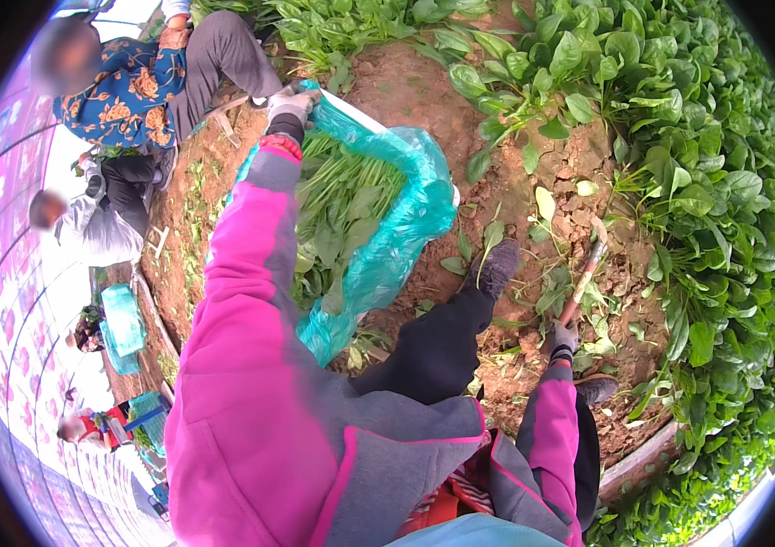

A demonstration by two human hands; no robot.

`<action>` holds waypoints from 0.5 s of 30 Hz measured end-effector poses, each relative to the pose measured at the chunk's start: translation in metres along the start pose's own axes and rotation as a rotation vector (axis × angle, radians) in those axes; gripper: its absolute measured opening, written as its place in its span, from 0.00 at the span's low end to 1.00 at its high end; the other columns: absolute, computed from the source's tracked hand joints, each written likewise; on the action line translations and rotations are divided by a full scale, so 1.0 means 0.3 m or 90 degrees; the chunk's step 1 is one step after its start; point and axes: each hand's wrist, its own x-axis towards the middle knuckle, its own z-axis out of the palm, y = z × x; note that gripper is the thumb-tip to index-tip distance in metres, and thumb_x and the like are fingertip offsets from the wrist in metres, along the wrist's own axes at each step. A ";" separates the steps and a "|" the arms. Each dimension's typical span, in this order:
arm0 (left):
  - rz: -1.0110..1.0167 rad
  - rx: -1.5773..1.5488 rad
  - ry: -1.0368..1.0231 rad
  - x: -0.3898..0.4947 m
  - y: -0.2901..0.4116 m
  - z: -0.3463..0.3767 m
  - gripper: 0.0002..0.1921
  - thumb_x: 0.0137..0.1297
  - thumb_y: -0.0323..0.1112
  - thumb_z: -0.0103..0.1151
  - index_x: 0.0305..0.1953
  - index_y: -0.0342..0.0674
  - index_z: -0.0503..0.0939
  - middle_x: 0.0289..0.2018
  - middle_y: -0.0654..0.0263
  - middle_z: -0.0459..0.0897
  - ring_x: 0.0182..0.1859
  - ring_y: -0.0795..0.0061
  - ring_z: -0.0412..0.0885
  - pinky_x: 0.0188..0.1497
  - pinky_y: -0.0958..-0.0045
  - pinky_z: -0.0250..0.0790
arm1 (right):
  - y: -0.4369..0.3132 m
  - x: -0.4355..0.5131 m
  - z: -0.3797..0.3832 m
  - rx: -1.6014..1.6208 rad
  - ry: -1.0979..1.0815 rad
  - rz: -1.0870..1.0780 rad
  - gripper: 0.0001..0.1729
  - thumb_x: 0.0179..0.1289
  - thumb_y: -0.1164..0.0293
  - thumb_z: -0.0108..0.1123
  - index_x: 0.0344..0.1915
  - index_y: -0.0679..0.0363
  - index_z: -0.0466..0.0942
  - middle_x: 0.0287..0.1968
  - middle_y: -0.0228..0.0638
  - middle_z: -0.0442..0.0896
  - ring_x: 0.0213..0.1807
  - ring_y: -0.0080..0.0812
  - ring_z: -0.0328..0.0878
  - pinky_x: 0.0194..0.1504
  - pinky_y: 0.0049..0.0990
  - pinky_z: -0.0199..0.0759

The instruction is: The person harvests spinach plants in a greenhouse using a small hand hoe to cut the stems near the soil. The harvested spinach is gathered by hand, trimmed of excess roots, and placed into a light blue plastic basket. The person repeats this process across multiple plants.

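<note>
My left hand (291, 108), in a grey glove, grips the far corner of a teal plastic bag (421, 184) that lines a crate with a white rim (353, 111). Long-stemmed spinach (350, 178) lies bundled inside, its stems toward the far side. Part of the crate is hidden behind my left sleeve. At lower right, my gloved right hand (565, 338) is closed around the reddish handle of a short hand tool (584, 284). The tool's pale far end rests near the soil beside loose leaves, and its blade cannot be made out.
Dense spinach plants (715, 191) grow along the right side, with more spinach (346, 27) at the top. Trampled leaves (558, 294) litter the brown soil around my shoe (499, 267). A person in a floral top (124, 92) sits at upper left. Teal-lined crates (122, 328) stand farther left.
</note>
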 end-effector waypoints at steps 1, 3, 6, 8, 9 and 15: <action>0.003 -0.021 0.062 -0.011 0.018 -0.017 0.27 0.50 0.38 0.71 0.51 0.32 0.76 0.35 0.60 0.82 0.25 0.70 0.79 0.19 0.72 0.73 | -0.015 -0.023 -0.010 0.228 -0.086 0.035 0.19 0.51 0.70 0.65 0.44 0.60 0.73 0.29 0.38 0.79 0.31 0.38 0.81 0.33 0.34 0.76; 0.015 -0.082 0.005 0.067 0.013 -0.053 0.19 0.54 0.37 0.67 0.46 0.37 0.80 0.35 0.63 0.82 0.27 0.73 0.80 0.20 0.72 0.73 | -0.082 -0.115 -0.044 0.398 -0.200 0.077 0.12 0.55 0.75 0.57 0.38 0.56 0.67 0.24 0.35 0.75 0.21 0.36 0.77 0.19 0.35 0.75; 0.444 0.350 0.245 0.028 0.180 -0.047 0.20 0.58 0.47 0.58 0.46 0.39 0.78 0.38 0.55 0.83 0.39 0.59 0.82 0.44 0.63 0.72 | -0.156 -0.184 -0.088 0.318 -0.238 0.026 0.13 0.60 0.74 0.55 0.43 0.54 0.63 0.21 0.32 0.71 0.13 0.32 0.69 0.12 0.31 0.65; 0.719 0.324 0.378 -0.110 0.338 -0.002 0.18 0.60 0.45 0.56 0.49 0.45 0.78 0.41 0.57 0.81 0.42 0.58 0.80 0.44 0.62 0.72 | -0.230 -0.269 -0.059 0.288 -0.088 -0.028 0.10 0.63 0.69 0.56 0.42 0.57 0.67 0.21 0.29 0.71 0.11 0.25 0.65 0.11 0.25 0.61; 0.824 0.237 0.257 -0.183 0.397 0.062 0.18 0.61 0.45 0.54 0.49 0.46 0.77 0.42 0.58 0.81 0.43 0.60 0.80 0.45 0.62 0.72 | -0.248 -0.280 -0.054 0.270 -0.042 -0.074 0.11 0.64 0.67 0.57 0.41 0.58 0.68 0.21 0.27 0.71 0.11 0.23 0.64 0.11 0.23 0.60; 0.840 0.590 -0.622 -0.558 0.386 0.661 0.22 0.62 0.49 0.50 0.52 0.43 0.75 0.43 0.56 0.82 0.48 0.59 0.79 0.49 0.61 0.70 | -0.408 -0.266 0.116 0.496 -0.117 -0.180 0.11 0.60 0.75 0.59 0.37 0.57 0.65 0.22 0.27 0.72 0.15 0.20 0.67 0.15 0.22 0.62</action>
